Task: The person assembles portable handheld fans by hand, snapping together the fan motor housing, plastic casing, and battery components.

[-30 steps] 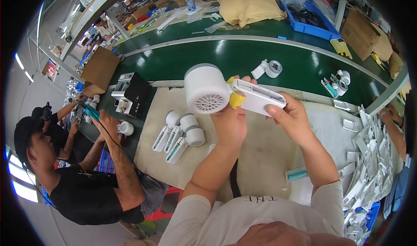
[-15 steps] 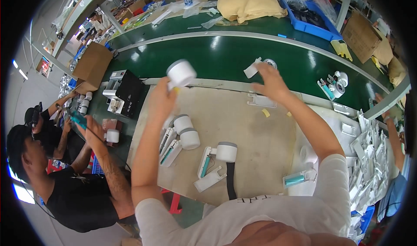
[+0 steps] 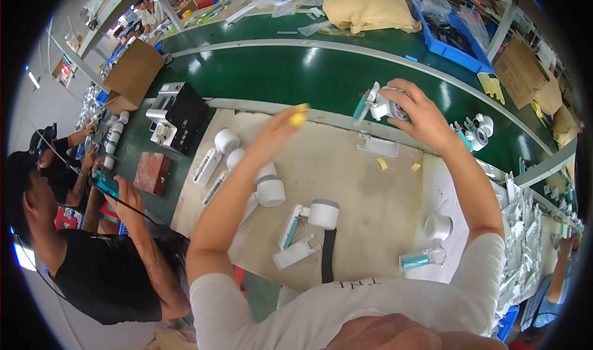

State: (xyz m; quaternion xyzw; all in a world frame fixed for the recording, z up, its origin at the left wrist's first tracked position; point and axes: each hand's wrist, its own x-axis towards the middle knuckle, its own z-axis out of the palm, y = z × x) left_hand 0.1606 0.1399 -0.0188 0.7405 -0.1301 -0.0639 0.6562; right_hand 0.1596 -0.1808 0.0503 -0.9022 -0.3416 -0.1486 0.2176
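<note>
My right hand (image 3: pixel 417 112) grips a white round device with a teal part (image 3: pixel 382 106), held above the near edge of the green conveyor belt (image 3: pixel 278 72). My left hand (image 3: pixel 281 129) hovers over the beige mat (image 3: pixel 358 189). It wears yellow finger covers, its fingers are apart and it holds nothing. Below it lies a row of three white round devices (image 3: pixel 270 189). Another white device with a black strap (image 3: pixel 322 214) lies nearer to me. A flat white cover (image 3: pixel 378 145) lies under my right hand.
A black machine (image 3: pixel 179 115) and a cardboard box (image 3: pixel 133 72) stand at the left. A person in a black shirt (image 3: pixel 105 270) at my left holds a teal phone (image 3: pixel 105 183). Silver foil bags (image 3: pixel 525 245) pile up at the right, with a blue crate (image 3: pixel 457 35) beyond the belt.
My left hand has let go of the white round device it held up and drawn back over the mat. My right hand has lifted a white device from the belt edge.
</note>
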